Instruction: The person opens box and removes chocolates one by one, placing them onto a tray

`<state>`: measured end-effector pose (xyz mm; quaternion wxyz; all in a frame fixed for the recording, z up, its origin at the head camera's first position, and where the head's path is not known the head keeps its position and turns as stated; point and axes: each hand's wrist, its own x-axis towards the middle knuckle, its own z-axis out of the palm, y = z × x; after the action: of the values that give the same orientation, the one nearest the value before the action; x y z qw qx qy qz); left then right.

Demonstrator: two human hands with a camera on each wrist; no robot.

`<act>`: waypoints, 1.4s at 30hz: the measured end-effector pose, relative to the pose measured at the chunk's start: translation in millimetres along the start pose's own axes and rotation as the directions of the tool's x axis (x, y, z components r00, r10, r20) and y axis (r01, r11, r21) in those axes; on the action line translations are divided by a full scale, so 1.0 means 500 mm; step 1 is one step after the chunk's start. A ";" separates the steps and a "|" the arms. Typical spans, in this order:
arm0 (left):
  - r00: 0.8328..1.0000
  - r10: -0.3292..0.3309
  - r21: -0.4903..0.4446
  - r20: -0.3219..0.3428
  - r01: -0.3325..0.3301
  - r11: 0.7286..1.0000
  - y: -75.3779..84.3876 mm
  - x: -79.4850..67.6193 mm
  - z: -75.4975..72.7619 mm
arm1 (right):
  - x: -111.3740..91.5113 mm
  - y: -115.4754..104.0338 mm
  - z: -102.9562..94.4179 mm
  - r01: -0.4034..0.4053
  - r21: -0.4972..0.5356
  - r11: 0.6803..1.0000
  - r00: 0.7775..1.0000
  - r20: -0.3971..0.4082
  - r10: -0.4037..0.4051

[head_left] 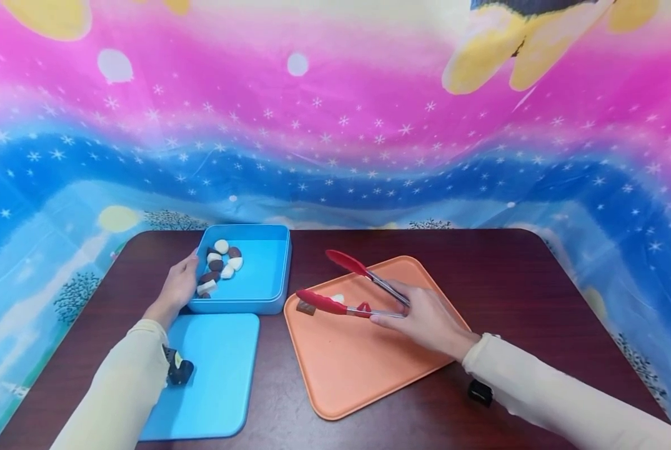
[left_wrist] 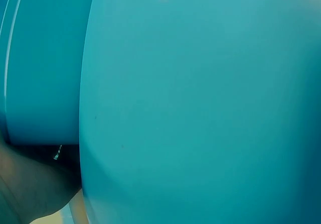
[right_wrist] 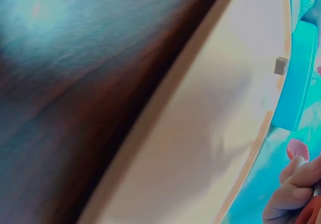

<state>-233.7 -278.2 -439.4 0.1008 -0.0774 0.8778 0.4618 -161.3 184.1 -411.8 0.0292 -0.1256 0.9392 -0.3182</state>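
My right hand [head_left: 428,317] holds red-tipped metal tongs [head_left: 388,290] over the orange tray [head_left: 363,369], their two arms spread apart. Under and beside the lower red tip lie a small brown block [head_left: 305,307] and a white piece [head_left: 338,299], partly covered by the tongs. My left hand [head_left: 178,284] grips the left side of a blue box [head_left: 265,265], its fingertips at the rim. Inside the box, several small brown and white pieces [head_left: 221,246] sit along the left side. The left wrist view shows part of the left hand [left_wrist: 35,184] against blue plastic.
A flat blue lid [head_left: 217,375] lies in front of the box, partly under my left forearm. The dark wooden table [head_left: 498,269] backs onto a patterned cloth [head_left: 341,112]. A narrow gap separates box and tray.
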 end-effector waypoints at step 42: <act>1.000 -0.004 -0.002 -0.008 0.004 1.000 -0.003 0.003 0.000 | 0.129 -0.144 0.046 0.117 -0.143 0.983 0.992 -0.024 -0.122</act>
<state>-235.0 -279.1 -440.7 0.0978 -0.0810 0.8777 0.4622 -204.8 98.8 -384.8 -0.0143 -0.1782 0.9505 -0.2542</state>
